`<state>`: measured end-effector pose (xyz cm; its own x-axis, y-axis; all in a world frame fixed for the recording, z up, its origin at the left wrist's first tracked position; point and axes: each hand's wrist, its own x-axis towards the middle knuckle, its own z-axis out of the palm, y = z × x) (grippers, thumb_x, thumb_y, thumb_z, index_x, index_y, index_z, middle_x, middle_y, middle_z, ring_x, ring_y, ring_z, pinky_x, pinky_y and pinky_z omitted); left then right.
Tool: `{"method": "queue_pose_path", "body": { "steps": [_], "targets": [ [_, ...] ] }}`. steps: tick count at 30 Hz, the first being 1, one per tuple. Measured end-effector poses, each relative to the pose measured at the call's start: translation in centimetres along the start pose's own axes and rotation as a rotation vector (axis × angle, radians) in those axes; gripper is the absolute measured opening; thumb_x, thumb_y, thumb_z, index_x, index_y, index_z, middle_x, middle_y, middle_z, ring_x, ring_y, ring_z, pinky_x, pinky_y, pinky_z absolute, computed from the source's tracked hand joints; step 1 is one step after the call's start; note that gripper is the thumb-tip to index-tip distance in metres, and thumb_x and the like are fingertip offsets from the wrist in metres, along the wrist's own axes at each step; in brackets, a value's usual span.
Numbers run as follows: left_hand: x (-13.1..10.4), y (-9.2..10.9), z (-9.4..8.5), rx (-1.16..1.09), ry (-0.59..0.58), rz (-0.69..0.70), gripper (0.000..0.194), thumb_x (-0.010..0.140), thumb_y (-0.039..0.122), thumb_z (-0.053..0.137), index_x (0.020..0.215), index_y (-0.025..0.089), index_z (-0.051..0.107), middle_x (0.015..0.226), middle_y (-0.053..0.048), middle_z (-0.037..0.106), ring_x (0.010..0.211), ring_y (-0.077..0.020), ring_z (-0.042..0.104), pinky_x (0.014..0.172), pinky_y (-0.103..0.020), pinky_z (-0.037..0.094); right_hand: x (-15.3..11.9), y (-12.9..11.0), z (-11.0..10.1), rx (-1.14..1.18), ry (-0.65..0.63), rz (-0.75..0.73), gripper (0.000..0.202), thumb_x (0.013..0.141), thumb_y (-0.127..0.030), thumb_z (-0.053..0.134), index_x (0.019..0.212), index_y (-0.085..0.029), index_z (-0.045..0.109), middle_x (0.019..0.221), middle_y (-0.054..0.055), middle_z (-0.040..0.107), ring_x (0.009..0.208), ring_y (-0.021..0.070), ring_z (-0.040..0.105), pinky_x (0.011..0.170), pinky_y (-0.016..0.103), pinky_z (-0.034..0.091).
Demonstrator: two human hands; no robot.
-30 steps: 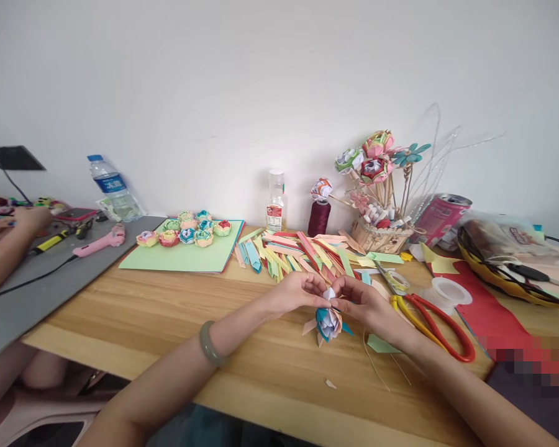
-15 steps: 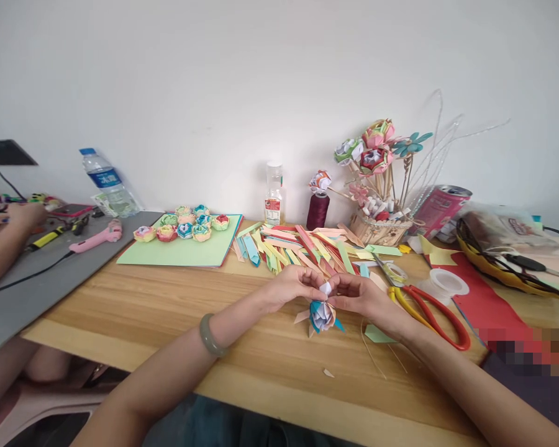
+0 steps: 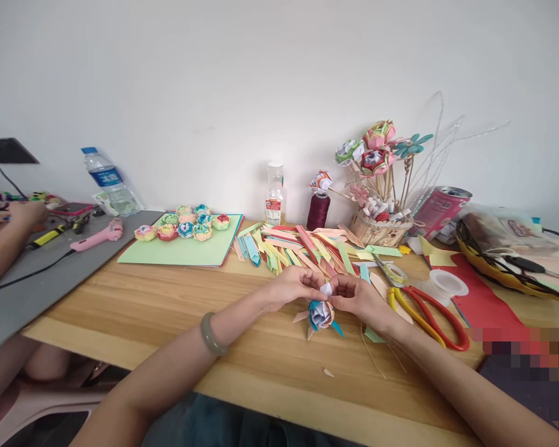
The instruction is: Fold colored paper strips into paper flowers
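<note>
Between my two hands is a folded paper flower (image 3: 322,315) with a white centre and blue and peach petals, some strips sticking out at its sides. My left hand (image 3: 294,288) pinches its upper edge near a white petal tip. From the other side, my right hand (image 3: 354,294) pinches the same flower, thumb and fingers close together. Just beyond my fingers spreads a pile of folded coloured paper strips (image 3: 302,244). Scissors (image 3: 435,320) with red and yellow handles lie right of my right hand, by a green paper piece (image 3: 375,335) and thin string.
Several finished paper flowers sit on a green sheet (image 3: 177,253) at left. Behind the strips stand a clear bottle (image 3: 274,195), a dark red thread spool (image 3: 317,212) and a flower basket (image 3: 382,232). A pink glue gun (image 3: 95,238) lies near another person's hand (image 3: 28,214).
My fingers shift slightly on the flower, and its white centre tilts a little. Both hands keep their pinch at nearly the same spot.
</note>
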<state>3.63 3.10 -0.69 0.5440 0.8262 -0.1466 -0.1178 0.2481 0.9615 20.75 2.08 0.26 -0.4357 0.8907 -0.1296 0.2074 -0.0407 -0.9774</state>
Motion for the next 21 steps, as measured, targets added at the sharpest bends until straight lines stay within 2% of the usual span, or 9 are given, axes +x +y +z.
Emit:
{"method": "queue_pose_path", "body": {
  "steps": [8, 17, 21],
  "targets": [
    [-0.11, 0.59, -0.04, 0.021, 0.006, 0.013, 0.026, 0.048, 0.02, 0.078, 0.067, 0.01, 0.063, 0.065, 0.001, 0.061, 0.061, -0.0071, 0.053, 0.065, -0.023, 0.041, -0.06, 0.47, -0.26, 0.025, -0.026, -0.067, 0.02, 0.064, -0.033, 0.067, 0.068, -0.017, 0.057, 0.069, -0.001, 0.06, 0.065, 0.0123, 0.055, 0.065, 0.026, 0.043],
    [0.07, 0.28, -0.29, 0.083, 0.044, 0.009, 0.027, 0.048, 0.023, 0.078, 0.065, 0.009, 0.062, 0.062, 0.0, 0.06, 0.059, -0.008, 0.053, 0.063, -0.024, 0.04, 0.1, 0.75, -0.03, -0.026, 0.018, -0.078, 0.024, 0.063, -0.036, 0.067, 0.068, -0.016, 0.055, 0.068, 0.0, 0.058, 0.064, 0.0133, 0.054, 0.064, 0.027, 0.043],
    [0.03, 0.19, -0.32, 0.052, 0.019, 0.002, 0.026, 0.05, 0.022, 0.077, 0.066, 0.01, 0.062, 0.063, 0.0, 0.06, 0.059, -0.0077, 0.053, 0.063, -0.023, 0.04, -0.11, 0.64, 0.17, -0.021, 0.03, -0.084, 0.021, 0.064, -0.034, 0.067, 0.068, -0.016, 0.056, 0.067, 0.0, 0.058, 0.064, 0.0131, 0.054, 0.064, 0.027, 0.043]
  ]
}}
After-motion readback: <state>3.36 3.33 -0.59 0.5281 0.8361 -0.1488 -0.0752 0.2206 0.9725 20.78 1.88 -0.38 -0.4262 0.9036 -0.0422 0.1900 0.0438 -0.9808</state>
